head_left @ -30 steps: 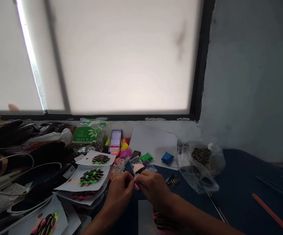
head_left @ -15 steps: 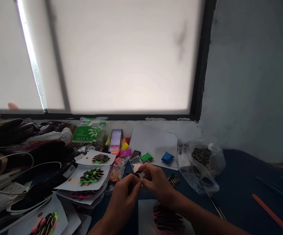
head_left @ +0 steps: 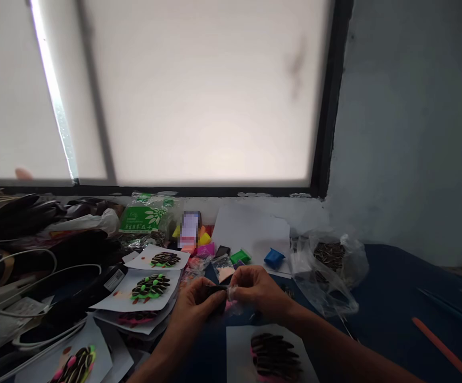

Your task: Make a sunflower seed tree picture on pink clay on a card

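Note:
In the middle, above the dark blue table (head_left: 390, 298), my left hand (head_left: 193, 306) pinches a small black thing (head_left: 215, 290), partly hidden by the fingers. My right hand (head_left: 257, 290) is closed beside it, fingertips on a crinkled clear plastic wrapper (head_left: 232, 292). The two hands nearly touch. Something pink shows just below the fingertips, too small to name. Below the hands lies a white sheet (head_left: 237, 354) bearing a hedgehog-like shape of striped sunflower seeds (head_left: 277, 354) over pink clay. A clear bag of pale clay (head_left: 225, 272) sits just behind the hands.
Seed-decorated sheets (head_left: 135, 303) are piled at left, near cables and black objects. Green (head_left: 240, 257) and blue (head_left: 274, 258) packets stand behind. A plastic bag of seeds (head_left: 329, 258) and an orange stick (head_left: 442, 346) are at right. A phone (head_left: 189, 230) leans near the wall.
My hands have drawn slightly apart, and the black thing and the clear wrapper between them show more. My left hand has shifted left; the seed shape below is less covered.

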The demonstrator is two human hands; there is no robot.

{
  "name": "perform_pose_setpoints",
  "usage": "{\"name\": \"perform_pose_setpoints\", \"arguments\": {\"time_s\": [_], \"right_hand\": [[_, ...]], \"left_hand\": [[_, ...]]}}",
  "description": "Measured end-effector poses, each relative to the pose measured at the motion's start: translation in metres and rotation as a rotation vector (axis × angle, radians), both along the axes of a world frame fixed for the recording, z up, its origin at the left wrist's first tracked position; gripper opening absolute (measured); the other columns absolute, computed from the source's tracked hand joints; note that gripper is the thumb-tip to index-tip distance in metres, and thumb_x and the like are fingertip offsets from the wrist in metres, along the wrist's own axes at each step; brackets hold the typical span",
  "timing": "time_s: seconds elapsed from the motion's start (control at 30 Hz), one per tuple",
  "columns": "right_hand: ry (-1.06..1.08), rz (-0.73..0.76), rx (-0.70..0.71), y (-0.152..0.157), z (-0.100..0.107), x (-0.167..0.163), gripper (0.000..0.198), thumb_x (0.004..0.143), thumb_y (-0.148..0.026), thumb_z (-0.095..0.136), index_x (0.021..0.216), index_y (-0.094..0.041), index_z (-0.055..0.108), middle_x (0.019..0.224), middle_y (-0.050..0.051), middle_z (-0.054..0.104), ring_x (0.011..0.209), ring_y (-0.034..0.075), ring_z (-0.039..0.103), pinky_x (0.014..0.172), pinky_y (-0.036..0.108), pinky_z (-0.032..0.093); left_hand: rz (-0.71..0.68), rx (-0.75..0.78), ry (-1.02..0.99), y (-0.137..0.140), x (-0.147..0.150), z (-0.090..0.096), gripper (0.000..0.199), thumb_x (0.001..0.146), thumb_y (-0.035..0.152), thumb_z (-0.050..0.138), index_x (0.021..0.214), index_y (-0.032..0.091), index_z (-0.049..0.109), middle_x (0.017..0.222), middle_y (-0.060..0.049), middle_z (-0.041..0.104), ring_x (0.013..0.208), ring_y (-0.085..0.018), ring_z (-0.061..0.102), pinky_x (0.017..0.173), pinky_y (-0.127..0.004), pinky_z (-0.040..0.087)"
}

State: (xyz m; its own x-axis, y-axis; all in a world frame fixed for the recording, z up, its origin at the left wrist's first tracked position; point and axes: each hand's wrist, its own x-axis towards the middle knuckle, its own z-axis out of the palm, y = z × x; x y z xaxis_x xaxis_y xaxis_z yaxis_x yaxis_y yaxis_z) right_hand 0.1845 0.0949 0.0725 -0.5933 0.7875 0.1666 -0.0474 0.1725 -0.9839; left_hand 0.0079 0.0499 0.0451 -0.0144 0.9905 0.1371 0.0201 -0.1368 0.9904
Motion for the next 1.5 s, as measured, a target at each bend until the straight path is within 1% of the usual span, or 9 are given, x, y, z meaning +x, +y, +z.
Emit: {"name": "perform_pose_setpoints", "arguments": {"time_s": [0.2,0.47,0.6,0.97,1.13,1.27,1.33,1.4,1.5], "right_hand": [[-0.019,-0.029,-0.049,-0.001,-0.006,-0.002,0.025,0.062,-0.025,0.077,0.073,-0.018,0.056,0.060,-0.005,0.060,0.054,0.011,0.055,0.054,0.023,0.044],[-0.091,0.093,-0.148,0.001,0.002,0.007,0.021,0.066,-0.027,0.074,0.080,-0.014,0.066,0.070,0.000,0.066,0.061,0.011,0.058,0.060,0.023,0.046],[-0.126,0.066,-0.104,-0.002,0.001,0.004,0.021,0.072,-0.032,0.075,0.077,-0.014,0.066,0.067,-0.001,0.064,0.060,0.011,0.057,0.058,0.022,0.043],[-0.238,-0.017,-0.010,-0.001,0.008,0.009,0.014,0.081,-0.025,0.065,0.072,-0.014,0.065,0.061,-0.002,0.062,0.053,0.010,0.054,0.053,0.020,0.041],[-0.303,0.016,0.040,-0.004,0.006,0.006,0.019,0.080,-0.028,0.071,0.069,-0.015,0.064,0.060,-0.002,0.062,0.054,0.010,0.055,0.052,0.020,0.041],[-0.357,-0.066,0.087,0.002,0.002,0.007,0.019,0.079,-0.019,0.066,0.062,-0.017,0.058,0.052,-0.005,0.055,0.049,0.011,0.052,0.050,0.021,0.041],[-0.382,-0.185,0.139,0.010,0.002,0.013,0.020,0.083,-0.016,0.061,0.063,-0.017,0.057,0.054,-0.005,0.055,0.052,0.012,0.054,0.053,0.022,0.041],[-0.412,-0.320,0.193,0.020,0.004,0.021,0.024,0.088,-0.014,0.056,0.064,-0.018,0.055,0.057,-0.004,0.055,0.056,0.012,0.056,0.057,0.023,0.042],[-0.493,-0.463,0.249,0.033,0.004,0.031,0.027,0.096,-0.018,0.056,0.069,-0.017,0.057,0.063,-0.003,0.059,0.062,0.013,0.059,0.064,0.026,0.048]], "left_hand": [[-0.034,-0.122,-0.179,-0.009,0.009,-0.001,0.053,0.060,0.056,0.090,0.089,0.018,0.068,0.066,0.001,0.065,0.053,-0.013,0.058,0.047,-0.021,0.041],[-0.060,-0.172,-0.277,-0.008,0.008,-0.002,0.052,0.054,0.054,0.095,0.079,0.015,0.072,0.061,0.001,0.066,0.051,-0.011,0.054,0.050,-0.021,0.041],[-0.034,-0.168,-0.292,-0.008,0.008,-0.006,0.048,0.053,0.050,0.097,0.075,0.016,0.071,0.056,0.003,0.062,0.051,-0.010,0.053,0.048,-0.020,0.040],[0.041,-0.145,-0.239,-0.006,0.005,-0.013,0.046,0.056,0.050,0.092,0.082,0.016,0.075,0.059,0.003,0.064,0.049,-0.011,0.055,0.045,-0.020,0.043],[0.057,-0.094,-0.111,-0.004,0.004,-0.015,0.043,0.065,0.052,0.084,0.084,0.015,0.072,0.061,0.001,0.064,0.052,-0.013,0.057,0.048,-0.022,0.045],[0.079,-0.020,0.099,-0.001,0.006,-0.020,0.059,0.071,0.063,0.068,0.104,0.014,0.067,0.076,-0.006,0.070,0.063,-0.021,0.065,0.054,-0.030,0.052],[0.105,0.042,0.255,-0.001,0.007,-0.023,0.059,0.079,0.062,0.058,0.110,0.013,0.065,0.092,-0.013,0.072,0.077,-0.027,0.069,0.065,-0.036,0.055],[0.103,0.114,0.432,-0.004,0.008,-0.024,0.047,0.087,0.051,0.051,0.109,0.013,0.068,0.109,-0.018,0.071,0.096,-0.031,0.069,0.083,-0.043,0.054],[0.032,0.181,0.696,-0.010,0.010,-0.023,0.042,0.088,0.035,0.052,0.121,0.016,0.070,0.139,-0.018,0.061,0.132,-0.037,0.051,0.111,-0.053,0.037]]}}
